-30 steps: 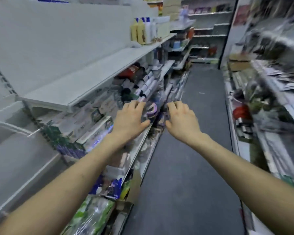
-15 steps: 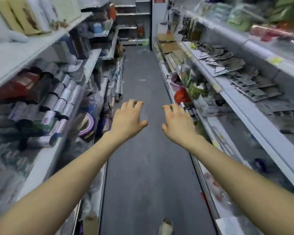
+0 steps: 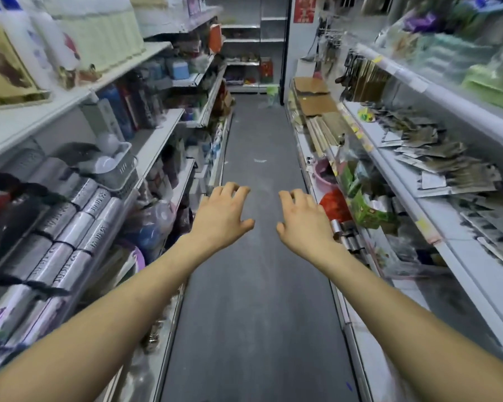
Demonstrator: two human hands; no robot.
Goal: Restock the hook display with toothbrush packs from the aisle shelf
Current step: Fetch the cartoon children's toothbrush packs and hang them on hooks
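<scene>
since both hands are out in front with nothing in them, the step in hand looks like the walk to find stock; the bare left hand (image 3: pixel 221 219) and bare right hand (image 3: pixel 302 221) hover mid-frame above the dark grey aisle floor (image 3: pixel 259 300), fingers (image 3: pixel 230 190) apart and loosely bent, clamped on nothing; no toothbrush pack can be made out for certain; the flat grey carded packs (image 3: pixel 436 158) heaped on the long white metal shelf (image 3: pixel 453 256) at right of frame may be them, though blur hides the print; a rack of metal hooks with hanging goods (image 3: pixel 328 36) shows at upper centre-right; better to slow, steady the gaze, read the cards, then lift packs by their top edges so the hang-holes stay whole.
</scene>
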